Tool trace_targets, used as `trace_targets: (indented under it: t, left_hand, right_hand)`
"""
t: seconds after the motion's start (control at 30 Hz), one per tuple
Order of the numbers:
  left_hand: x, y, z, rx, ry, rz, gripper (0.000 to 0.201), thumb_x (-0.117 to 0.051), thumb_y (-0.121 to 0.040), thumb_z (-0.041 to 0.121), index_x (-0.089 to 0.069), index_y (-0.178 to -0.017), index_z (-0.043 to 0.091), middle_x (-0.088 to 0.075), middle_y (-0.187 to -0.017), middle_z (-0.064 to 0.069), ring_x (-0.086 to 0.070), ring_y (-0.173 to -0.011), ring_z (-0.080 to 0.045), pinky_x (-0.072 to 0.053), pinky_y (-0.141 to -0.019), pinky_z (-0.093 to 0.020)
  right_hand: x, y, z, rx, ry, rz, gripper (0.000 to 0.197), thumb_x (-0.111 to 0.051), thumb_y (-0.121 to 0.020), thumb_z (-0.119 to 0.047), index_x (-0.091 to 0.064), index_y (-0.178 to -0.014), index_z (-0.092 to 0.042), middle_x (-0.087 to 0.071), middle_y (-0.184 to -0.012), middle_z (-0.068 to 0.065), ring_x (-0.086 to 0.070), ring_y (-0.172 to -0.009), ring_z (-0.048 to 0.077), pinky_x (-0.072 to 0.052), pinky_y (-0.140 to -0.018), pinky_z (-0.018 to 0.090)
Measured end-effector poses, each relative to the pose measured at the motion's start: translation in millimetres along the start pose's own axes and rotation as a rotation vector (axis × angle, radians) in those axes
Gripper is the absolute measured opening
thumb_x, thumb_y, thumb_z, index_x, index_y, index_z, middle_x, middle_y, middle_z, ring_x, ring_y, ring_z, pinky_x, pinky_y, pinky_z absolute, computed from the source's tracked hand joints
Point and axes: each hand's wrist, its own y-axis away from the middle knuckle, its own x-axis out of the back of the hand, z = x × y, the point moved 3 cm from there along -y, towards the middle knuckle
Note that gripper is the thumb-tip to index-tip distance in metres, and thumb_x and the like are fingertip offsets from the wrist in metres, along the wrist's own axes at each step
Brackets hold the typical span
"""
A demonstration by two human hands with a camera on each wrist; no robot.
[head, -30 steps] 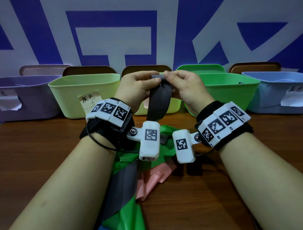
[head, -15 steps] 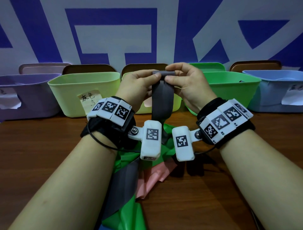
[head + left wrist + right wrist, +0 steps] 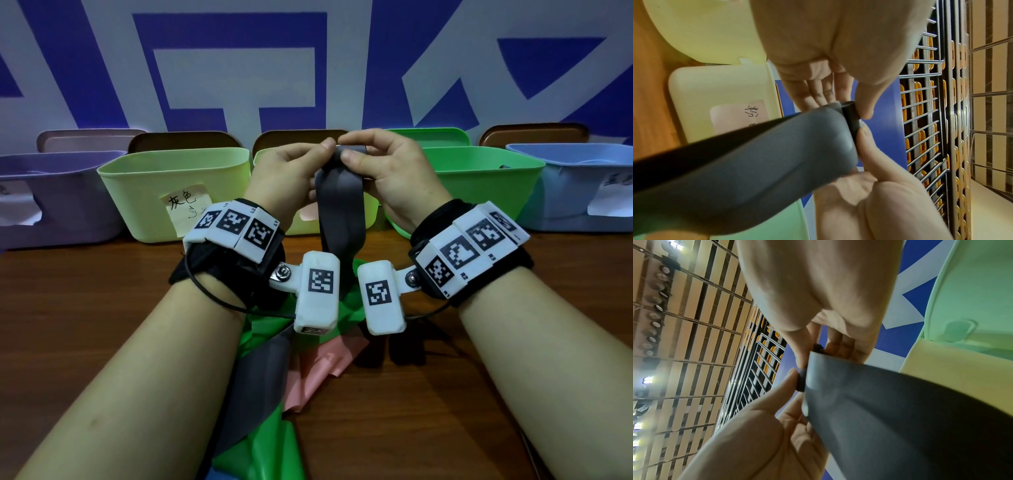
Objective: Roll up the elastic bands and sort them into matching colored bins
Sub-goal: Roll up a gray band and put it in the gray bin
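Both hands, left (image 3: 287, 171) and right (image 3: 387, 164), are pinching the grey band (image 3: 337, 205) at its top, above the table; rolling barely begun. Green (image 3: 267, 452) and pink (image 3: 318, 370) bands are lying unrolled; grey-labelled bin (image 3: 137, 195) is waiting.

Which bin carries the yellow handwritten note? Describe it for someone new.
Look along the row of bins at the back of the wooden table. The yellow-green bin stands second from the left, just left of the left hand. It alone shows a yellow sticky note with dark handwriting on its front.
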Motion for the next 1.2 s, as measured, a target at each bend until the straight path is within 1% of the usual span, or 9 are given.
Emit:
trace_targets:
  t: [0.13, 0.2, 0.33, 0.53, 0.73, 0.83, 1.0, 1.1, 1.2]
  left_hand:
    - [3.9, -1.5, 2.0, -0.035, 0.013, 0.016, 0.022, -0.059, -0.093, 0.01, -0.065, -0.113, 0.004, -0.069, -0.102, -0.012, -0.068, -0.089, -0.018, -0.054, -0.068, -0.021]
    - [3.6, -0.9, 3.0, -0.034, 0.025, -0.006, 0.026, -0.058, -0.092, 0.005, -0.063, -0.118, 0.002, -0.069, -0.108, -0.013, -0.068, -0.097, -0.021, -0.055, -0.077, -0.024]
    - [2.1, -1.0, 1.3, -0.017, 0.043, -0.003, 0.029, -0.06, -0.09, 0.002, -0.061, -0.119, 0.004, -0.068, -0.106, -0.01, -0.067, -0.097, -0.02, -0.056, -0.072, -0.022]
    - [0.4, 0.5, -2.2, 0.075, -0.03, -0.032, 0.031, -0.057, -0.095, 0.031, -0.067, -0.111, 0.007, -0.065, -0.07, 0.0, -0.06, -0.054, -0.006, -0.045, -0.049, -0.017]
    - [4.2, -2.2, -1.4, 0.002, -0.008, 0.001, 0.021, -0.062, -0.091, 0.012, -0.066, -0.11, 0.006, -0.069, -0.098, -0.009, -0.067, -0.074, -0.009, -0.049, -0.055, -0.015]
    - [3.0, -2.2, -0.3, -0.009, 0.026, -0.009, 0.023, -0.061, -0.089, 0.001, -0.063, -0.112, 0.003, -0.068, -0.099, -0.01, -0.068, -0.083, -0.015, -0.055, -0.064, -0.02]
    - [0.5, -0.4, -1.1, 0.081, 0.066, -0.016, 0.017, -0.062, -0.091, 0.015, -0.065, -0.107, 0.009, -0.069, -0.1, -0.009, -0.069, -0.087, -0.018, -0.054, -0.061, -0.02]
    - [0.8, -0.6, -5.0, 0.136, -0.048, -0.015, 0.03, -0.057, -0.094, 0.038, -0.068, -0.099, 0.011, -0.069, -0.085, -0.008, -0.064, -0.068, -0.013, -0.05, -0.059, -0.022]
    - [2.3, -2.0, -5.1, 0.072, -0.068, 0.01, 0.025, -0.057, -0.095, 0.03, -0.069, -0.105, 0.009, -0.068, -0.083, -0.004, -0.065, -0.071, -0.011, -0.049, -0.062, -0.021]
  right_hand:
    - [-1.3, 0.4, -0.1, -0.05, -0.035, 0.005, 0.022, -0.06, -0.092, -0.014, -0.061, -0.113, -0.021, -0.066, -0.103, 0.003, -0.065, -0.09, 0.011, -0.054, -0.072, 0.021]
    - [-2.2, 1.0, 1.0, -0.08, 0.017, 0.008, 0.012, -0.059, -0.094, -0.028, -0.064, -0.104, -0.024, -0.069, -0.099, 0.0, -0.066, -0.084, 0.01, -0.053, -0.066, 0.021]
    - [-1.5, 0.7, 1.8, -0.05, 0.067, 0.017, 0.015, -0.057, -0.095, -0.02, -0.068, -0.085, -0.017, -0.067, -0.081, 0.004, -0.063, -0.073, 0.013, -0.052, -0.066, 0.024]
    - [0.8, 0.7, 0.0, -0.036, 0.029, 0.009, 0.012, -0.057, -0.092, -0.005, -0.065, -0.098, -0.013, -0.065, -0.103, 0.014, -0.064, -0.093, 0.021, -0.054, -0.084, 0.033]
    - [0.0, -0.6, 4.4, -0.097, 0.006, 0.002, 0.031, -0.058, -0.093, -0.024, -0.056, -0.124, -0.019, -0.064, -0.113, 0.004, -0.066, -0.09, 0.013, -0.055, -0.071, 0.026]
    - [-1.9, -0.3, 5.5, -0.126, 0.06, -0.016, 0.025, -0.053, -0.096, -0.036, -0.065, -0.104, -0.016, -0.068, -0.094, 0.004, -0.066, -0.077, 0.012, -0.052, -0.063, 0.024]
    - [1.1, -2.3, 5.0, -0.065, 0.023, 0.025, 0.013, -0.056, -0.095, -0.014, -0.065, -0.085, -0.016, -0.065, -0.087, 0.005, -0.062, -0.08, 0.014, -0.05, -0.066, 0.022]
    - [2.2, -2.0, 3.4, -0.052, 0.023, 0.025, 0.012, -0.057, -0.092, -0.006, -0.064, -0.093, -0.015, -0.063, -0.096, 0.007, -0.062, -0.093, 0.02, -0.053, -0.078, 0.03]
    - [0.2, 0.7, 2.5, -0.069, -0.032, -0.004, 0.019, -0.056, -0.091, 0.0, -0.062, -0.104, -0.012, -0.063, -0.095, 0.006, -0.063, -0.086, 0.016, -0.055, -0.076, 0.027]
